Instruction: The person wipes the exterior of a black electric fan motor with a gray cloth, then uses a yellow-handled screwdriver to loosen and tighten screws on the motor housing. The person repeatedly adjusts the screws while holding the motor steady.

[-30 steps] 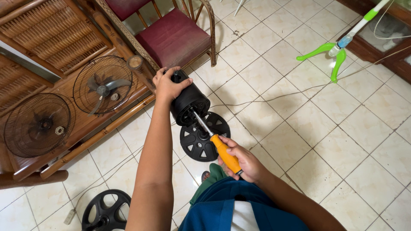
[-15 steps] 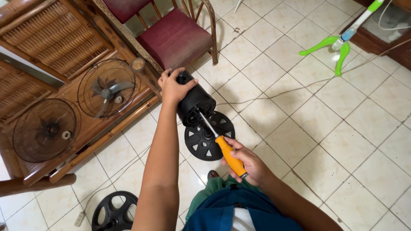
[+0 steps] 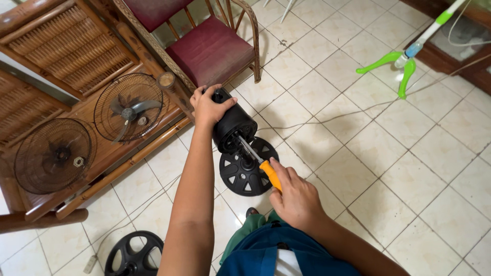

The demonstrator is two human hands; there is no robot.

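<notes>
Screwdriver (image 3: 262, 166) with orange handle sits in your right hand (image 3: 296, 197), fingers wrapped shut round the handle, and its shaft runs up into the back of the black fan motor housing (image 3: 234, 128). Your left hand (image 3: 208, 106) is clamped over the top of that housing, fingers closed on it. The housing stands on its round black base (image 3: 249, 167) on the tiled floor (image 3: 358, 153), directly in front of your knees.

Change noted against half a second ago: your right hand has slid up along the handle toward the housing, and the tip appears seated deeper. You appear to be engaged on a fastener at the rear of the motor; whether it is loosening cannot be told.

Left of the housing, two wire fan guards (image 3: 128, 106) lie on a wooden bench (image 3: 66, 46). Behind it stands a chair with a red cushion (image 3: 212, 48). A second black base (image 3: 134, 254) lies on the floor below left.
</notes>
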